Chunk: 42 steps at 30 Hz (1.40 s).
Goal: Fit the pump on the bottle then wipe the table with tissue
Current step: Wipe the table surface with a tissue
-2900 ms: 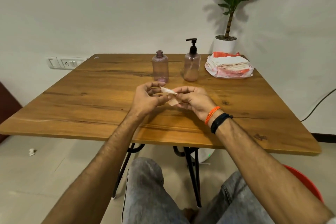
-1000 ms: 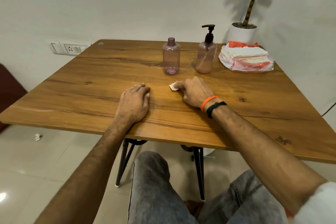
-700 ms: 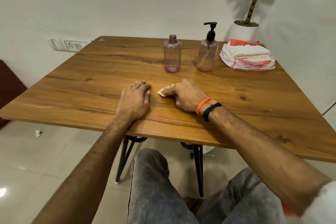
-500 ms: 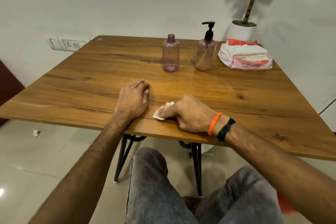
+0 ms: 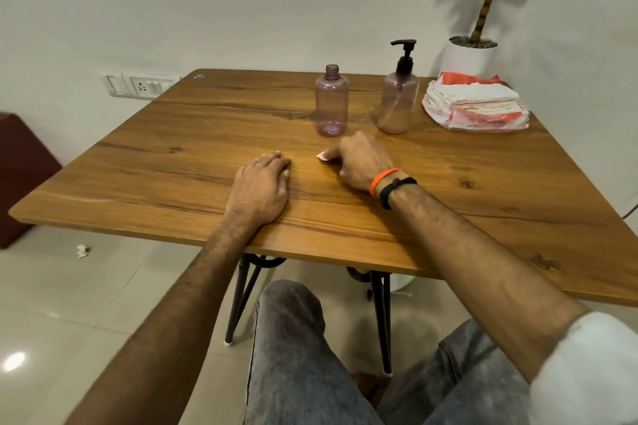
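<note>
A pink bottle with a black pump [image 5: 398, 103] stands at the back of the wooden table [image 5: 518, 190]. To its left is a second pink bottle [image 5: 331, 103], open at the neck, with no pump. My right hand [image 5: 359, 160] presses a small folded white tissue [image 5: 322, 156] onto the table just in front of the bottles; its fingers are curled over the tissue, and only a corner shows. My left hand [image 5: 260, 185] lies flat on the table to the left, fingers straight, holding nothing.
A pack of tissues in a red and white wrapper [image 5: 478, 103] lies at the back right corner. A potted plant [image 5: 471, 52] stands behind it against the wall. A crumpled bit of paper [image 5: 83, 250] lies on the floor at left.
My right hand slid the tissue toward me near the table's front edge, then pushed it back away toward the bottles. My left hand stayed flat in place.
</note>
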{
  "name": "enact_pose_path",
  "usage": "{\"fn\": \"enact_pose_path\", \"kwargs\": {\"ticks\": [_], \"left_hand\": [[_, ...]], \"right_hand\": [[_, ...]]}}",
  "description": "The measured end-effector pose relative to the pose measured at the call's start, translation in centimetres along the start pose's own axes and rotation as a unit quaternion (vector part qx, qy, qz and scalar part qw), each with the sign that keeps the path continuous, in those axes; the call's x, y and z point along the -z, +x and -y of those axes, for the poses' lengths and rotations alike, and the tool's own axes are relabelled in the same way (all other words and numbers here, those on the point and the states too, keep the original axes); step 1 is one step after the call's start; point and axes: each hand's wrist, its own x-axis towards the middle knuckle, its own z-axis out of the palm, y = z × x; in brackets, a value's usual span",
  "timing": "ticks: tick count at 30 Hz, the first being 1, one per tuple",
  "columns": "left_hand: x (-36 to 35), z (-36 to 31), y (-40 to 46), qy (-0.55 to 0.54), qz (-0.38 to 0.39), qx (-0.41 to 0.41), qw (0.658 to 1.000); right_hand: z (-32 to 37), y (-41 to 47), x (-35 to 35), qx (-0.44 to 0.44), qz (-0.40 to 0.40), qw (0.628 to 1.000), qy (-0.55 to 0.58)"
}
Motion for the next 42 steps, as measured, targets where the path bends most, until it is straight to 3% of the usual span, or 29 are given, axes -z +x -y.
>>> {"fn": "enact_pose_path", "kwargs": {"ticks": [4,11,14,18,20,24,28,33,36,39,42], "left_hand": [[-0.2,0.2,0.2,0.01,-0.004,0.004,1.0],[-0.5,-0.1,0.2,0.024,-0.023,0.012,0.999],[-0.5,0.0,0.2,0.018,-0.021,0.008,1.0],[-0.4,0.1,0.1,0.012,-0.016,-0.001,1.0],[-0.3,0.1,0.1,0.013,-0.017,-0.005,1.0],[-0.4,0.2,0.1,0.012,-0.023,-0.007,1.0],[-0.5,0.5,0.2,0.011,-0.019,-0.01,1.0],[-0.7,0.7,0.3,0.015,-0.024,-0.006,1.0],[-0.8,0.8,0.3,0.012,-0.02,-0.01,1.0],[-0.8,0.6,0.3,0.017,-0.024,-0.008,1.0],[-0.7,0.5,0.3,0.016,-0.021,-0.007,1.0]], "right_hand": [[1.5,-1.7,0.0,0.053,0.03,0.997,-0.04],[2.0,-9.2,1.5,0.229,0.064,0.969,0.062],[0.0,-9.8,2.5,0.18,0.096,0.963,0.176],[-2.8,-6.1,3.0,0.012,-0.096,0.97,0.221],[-3.5,-3.9,2.8,-0.03,-0.127,0.976,0.174],[-3.6,-1.7,1.6,-0.033,-0.01,0.997,0.065],[-2.5,-3.4,1.4,0.015,0.024,1.0,-0.012],[-1.0,-10.1,2.2,0.118,0.073,0.99,0.012],[-1.4,-12.5,3.5,0.12,0.102,0.982,0.108],[-3.2,-11.0,4.8,0.035,0.016,0.979,0.2],[-5.3,-7.3,4.8,-0.061,-0.104,0.975,0.188]]}}
